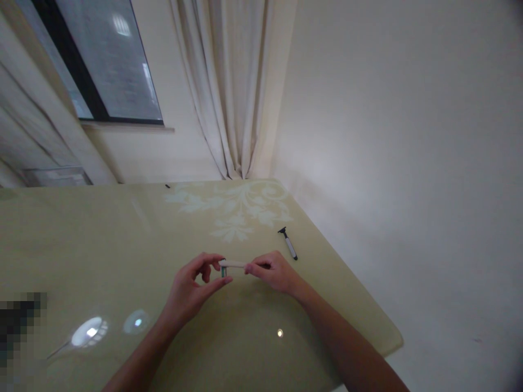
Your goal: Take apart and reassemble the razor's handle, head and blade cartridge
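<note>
The pale-handled razor point(236, 264) ran crosswise; left hand point(190, 286) fingers clamped its head, right hand point(278, 272) fingers its handle; black-and-grey razor point(290, 247) lay beyond, rightward.

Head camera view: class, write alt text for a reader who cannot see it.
A left hand pinches a small rectangular piece while a right hand holds a pale stick against it. Beyond the right hand, a razor lies on a glossy greenish table, near a pale wall.

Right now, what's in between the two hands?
A thin pale stick, running from the right hand to a small blue-green piece held in the left hand. The head view shows it.
</note>
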The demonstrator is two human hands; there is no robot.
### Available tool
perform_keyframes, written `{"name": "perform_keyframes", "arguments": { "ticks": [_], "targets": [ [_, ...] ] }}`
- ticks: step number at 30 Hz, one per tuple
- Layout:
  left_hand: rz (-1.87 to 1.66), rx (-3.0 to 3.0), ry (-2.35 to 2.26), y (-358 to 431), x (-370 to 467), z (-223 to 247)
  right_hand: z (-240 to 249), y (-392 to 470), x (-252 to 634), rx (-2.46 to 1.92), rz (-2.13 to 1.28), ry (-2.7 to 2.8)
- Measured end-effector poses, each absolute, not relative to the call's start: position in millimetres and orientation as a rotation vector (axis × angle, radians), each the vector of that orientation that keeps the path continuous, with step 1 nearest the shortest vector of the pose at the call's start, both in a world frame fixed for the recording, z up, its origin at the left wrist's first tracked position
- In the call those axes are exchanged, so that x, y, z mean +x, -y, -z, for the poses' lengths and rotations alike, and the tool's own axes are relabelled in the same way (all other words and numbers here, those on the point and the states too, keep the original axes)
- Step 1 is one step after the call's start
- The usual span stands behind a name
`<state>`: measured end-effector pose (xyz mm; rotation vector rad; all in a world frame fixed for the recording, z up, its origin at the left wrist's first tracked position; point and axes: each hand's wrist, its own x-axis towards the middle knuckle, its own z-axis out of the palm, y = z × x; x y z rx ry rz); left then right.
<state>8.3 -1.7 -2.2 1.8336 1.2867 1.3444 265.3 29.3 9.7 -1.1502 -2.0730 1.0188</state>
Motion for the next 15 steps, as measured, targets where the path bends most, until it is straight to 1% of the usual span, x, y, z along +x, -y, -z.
{"name": "perform_keyframes", "arguments": {
  "ticks": [3,7,12,15],
  "targets": [
    [-1.331,1.832,-1.279,2.5,8.8,1.7,-10.3,-28.7,266.0,-1.179,-0.979,2.051],
    [-1.343,1.821,-1.288,1.7,7.8,2.8,-9.8,-26.7,264.9,-1.107,-1.080,2.088],
    [-1.343,1.834,-1.261,0.6,7.8,4.1,-10.7,-29.0,266.5,-1.187,-0.961,2.067],
    [-1.328,1.828,-1.268,1.3,8.5,2.7,-12.3,-27.4,266.6,-1.161,-0.998,2.068]
  ]
}}
